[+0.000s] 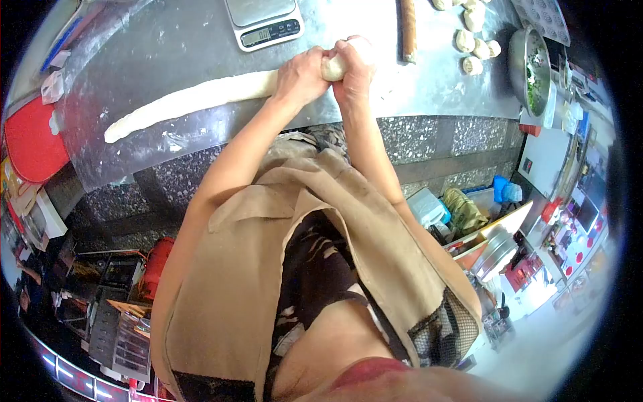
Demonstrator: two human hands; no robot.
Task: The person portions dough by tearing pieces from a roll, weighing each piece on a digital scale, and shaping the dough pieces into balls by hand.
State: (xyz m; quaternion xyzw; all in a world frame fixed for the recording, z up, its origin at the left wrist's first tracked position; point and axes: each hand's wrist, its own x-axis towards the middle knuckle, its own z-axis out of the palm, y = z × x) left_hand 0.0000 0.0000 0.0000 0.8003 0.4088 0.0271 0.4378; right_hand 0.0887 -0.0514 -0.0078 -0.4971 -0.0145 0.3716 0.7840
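Smooth dough rope [194,102] lies lengthwise, tapered end pointing left and bodyward; left hand [303,75]'s curled round it, right hand [355,75]'s clutching a roundish lump [333,70].

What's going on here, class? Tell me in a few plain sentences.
A person is handling dough with both hands at a table. The left hand grips the right end of a long rope; the right hand holds a lump right beside it. Whether rope and lump are joined is hidden. A scale sits just beyond the hands, and small dough pieces lie to the right, past a stick.
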